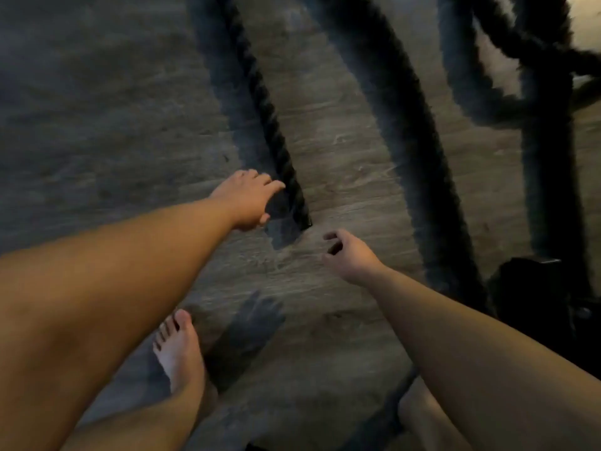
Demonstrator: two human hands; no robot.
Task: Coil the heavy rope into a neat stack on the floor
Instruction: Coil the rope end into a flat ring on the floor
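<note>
A thick black twisted rope [260,102] lies in long strands across the wooden floor. Its nearest strand ends at about the middle of the view, by my left hand [248,198]. That hand hovers just left of the rope's end with fingers spread, holding nothing. My right hand [349,255] hangs lower and to the right, fingers loosely curled and empty, apart from the rope. A second strand [413,148] runs down the right of centre. Further strands [546,131] cross and tangle at the upper right. The view is blurred.
My bare left foot [179,349] stands on the grey-brown plank floor [97,109] at the bottom centre. A dark object [533,294] sits on the floor at the right edge, beside the rope. A bright patch of floor shows at the top right corner.
</note>
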